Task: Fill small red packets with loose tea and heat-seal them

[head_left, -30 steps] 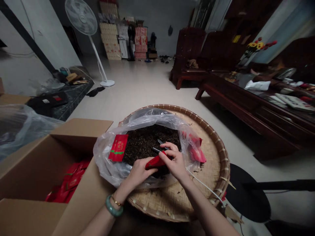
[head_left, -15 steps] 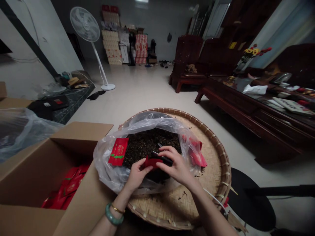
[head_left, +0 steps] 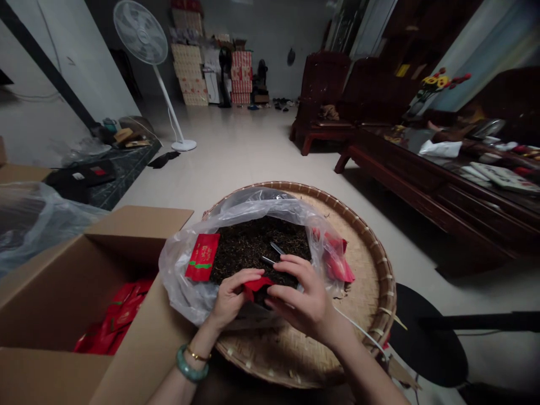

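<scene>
Over the tea leaves my left hand [head_left: 232, 298] is closed on a small red packet [head_left: 256, 286], pinching its left side. My right hand [head_left: 306, 295] has its thumb and a finger at the packet's right edge. It also holds metal tongs [head_left: 276, 248], whose two silver tips stick out apart past the fingers; their rear part is hidden by the hand. Dark loose tea leaves [head_left: 244, 244] fill a clear plastic bag [head_left: 181, 292] lying open on a round woven bamboo tray [head_left: 358, 247]. A flat red packet [head_left: 203, 257] with green marks rests on the bag's left side.
Left of the tray stands an open cardboard box [head_left: 139, 222] with several red packets [head_left: 122, 315] inside. More red packets [head_left: 337, 259] lie at the tray's right side, partly under plastic. A white cable [head_left: 363, 332] crosses the tray's rim near a black round base [head_left: 434, 343].
The tongs' tips have spread apart and both show now. The right hand has turned, its thumb and finger at the packet's edge. The view has shifted slightly.
</scene>
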Demonstrator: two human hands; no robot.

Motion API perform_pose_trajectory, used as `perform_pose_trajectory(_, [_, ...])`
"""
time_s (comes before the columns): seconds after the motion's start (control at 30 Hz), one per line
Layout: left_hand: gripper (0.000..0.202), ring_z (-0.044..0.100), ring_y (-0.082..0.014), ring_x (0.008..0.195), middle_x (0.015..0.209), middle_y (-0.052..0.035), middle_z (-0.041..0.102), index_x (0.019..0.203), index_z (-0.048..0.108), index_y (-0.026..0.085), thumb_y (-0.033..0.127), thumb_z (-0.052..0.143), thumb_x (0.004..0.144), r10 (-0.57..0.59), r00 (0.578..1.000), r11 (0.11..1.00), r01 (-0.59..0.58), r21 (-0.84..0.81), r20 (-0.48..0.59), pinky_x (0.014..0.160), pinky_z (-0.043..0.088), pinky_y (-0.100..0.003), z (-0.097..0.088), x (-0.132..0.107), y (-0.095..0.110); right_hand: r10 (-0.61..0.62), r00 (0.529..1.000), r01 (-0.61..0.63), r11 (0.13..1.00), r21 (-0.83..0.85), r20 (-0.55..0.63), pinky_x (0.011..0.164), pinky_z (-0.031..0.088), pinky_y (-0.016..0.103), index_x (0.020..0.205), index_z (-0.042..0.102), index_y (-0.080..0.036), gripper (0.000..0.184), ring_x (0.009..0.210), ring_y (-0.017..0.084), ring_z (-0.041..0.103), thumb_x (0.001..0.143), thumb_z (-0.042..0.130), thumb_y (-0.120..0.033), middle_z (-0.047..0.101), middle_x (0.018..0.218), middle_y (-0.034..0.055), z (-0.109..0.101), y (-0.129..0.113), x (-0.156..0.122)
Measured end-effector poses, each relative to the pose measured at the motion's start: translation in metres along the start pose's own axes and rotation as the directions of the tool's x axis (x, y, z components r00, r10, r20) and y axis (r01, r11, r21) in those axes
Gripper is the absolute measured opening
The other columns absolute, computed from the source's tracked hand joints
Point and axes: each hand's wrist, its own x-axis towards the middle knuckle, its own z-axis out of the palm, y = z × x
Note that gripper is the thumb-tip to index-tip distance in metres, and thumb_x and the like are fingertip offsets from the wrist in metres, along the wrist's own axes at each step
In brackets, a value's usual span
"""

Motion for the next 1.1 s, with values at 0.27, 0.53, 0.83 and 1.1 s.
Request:
perform_pose_trajectory(0.27, [0.029, 0.066, -0.0221, 0.094, 0.100, -0.0105, 0.072, 0.098, 0.071, 0.019, 0.040, 0.058, 0.083, -0.014, 1.000, 1.000, 0.014, -0.009, -0.001, 0.083, 0.053, -0.033, -0.001, 0.001, 0.008, 0.080, 0.973, -0.062, 0.994, -0.092, 0.215, 0.097, 0.042, 0.052, 0.093, 0.066, -0.019, 0.021, 0.123, 0.032, 0.040, 0.081, 0.061, -0.035, 0.057, 0.119, 0.0125, -0.014, -0.015, 0.016])
perform_pose_trajectory(0.53, [0.020, 0.069, -0.0204, 0.080, 0.088, -0.0054, 0.075, 0.090, 0.074, 0.021, 0.026, 0.070, 0.070, -0.246, 0.969, 0.969, 0.246, -0.024, -0.028, 0.075, 0.053, -0.028, 0.006, -0.001, 0.010, 0.168, 0.904, -0.122, 0.983, -0.139, 0.394, 0.092, 0.046, 0.046, 0.091, 0.068, -0.018, 0.014, 0.118, 0.029, 0.046, 0.080, 0.063, -0.025, 0.060, 0.113, 0.0129, 0.003, -0.007, 0.021])
perform_pose_trajectory(0.83, [0.039, 0.066, -0.0136, 0.067, 0.084, -0.0072, 0.073, 0.092, 0.067, 0.012, 0.036, 0.078, 0.062, -0.646, 0.739, 0.673, 0.436, -0.598, -0.188, 0.063, 0.052, -0.022, 0.027, 0.004, 0.014, 0.662, 0.732, -0.664, 0.636, 0.393, 0.164, 0.061, 0.050, 0.026, 0.107, 0.056, -0.018, 0.039, 0.068, 0.014, 0.058, 0.072, 0.067, -0.032, 0.064, 0.089, 0.0049, 0.031, 0.014, 0.004])
perform_pose_trajectory(1.1, [0.041, 0.065, -0.0145, 0.059, 0.071, -0.0046, 0.072, 0.090, 0.066, 0.011, 0.040, 0.077, 0.063, -0.674, 0.735, 0.661, 0.560, -0.499, -0.068, 0.057, 0.053, -0.023, 0.022, 0.013, 0.026, 0.748, 0.556, -0.780, 0.318, 0.539, 0.362, 0.041, 0.040, 0.020, 0.075, 0.063, -0.015, 0.028, 0.051, 0.010, 0.047, 0.073, 0.060, -0.043, 0.057, 0.064, -0.0002, 0.050, 0.020, -0.008])
